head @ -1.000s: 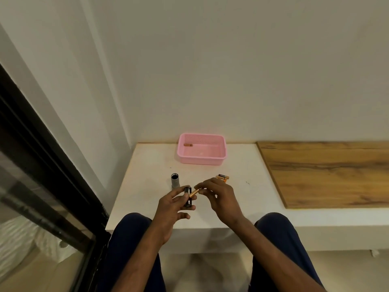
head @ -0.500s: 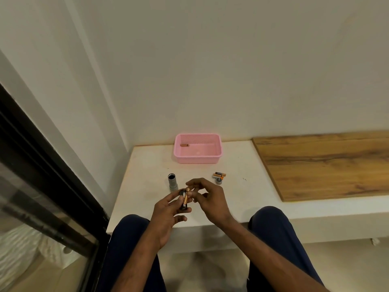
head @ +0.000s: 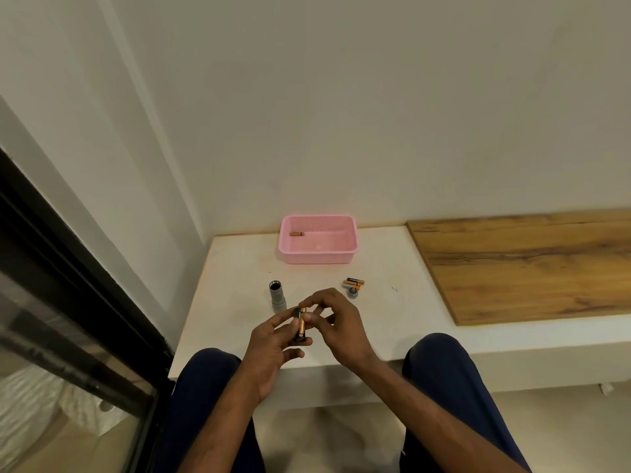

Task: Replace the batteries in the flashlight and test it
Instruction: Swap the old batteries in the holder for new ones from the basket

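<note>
My left hand [head: 273, 346] grips a black battery holder [head: 297, 327] upright over the front of the white ledge. My right hand [head: 336, 322] pinches a copper-and-black battery [head: 302, 323] that lies lengthwise against the holder. The grey flashlight body [head: 277, 296] stands on the ledge just behind my left hand, its open end up. Two spare batteries [head: 354, 283] and the flashlight's round end cap [head: 352, 292] lie to the right of my hands.
A pink basket [head: 317, 257] stands at the back of the white ledge [head: 232, 285] with one battery [head: 296, 234] inside. A wooden board [head: 526, 264] covers the ledge's right part. A dark window frame [head: 68, 285] runs along the left. My knees are below the ledge.
My right hand has swung the battery from slanting at the holder's top to lying upright along the holder. Both hands stay close together over the ledge front.
</note>
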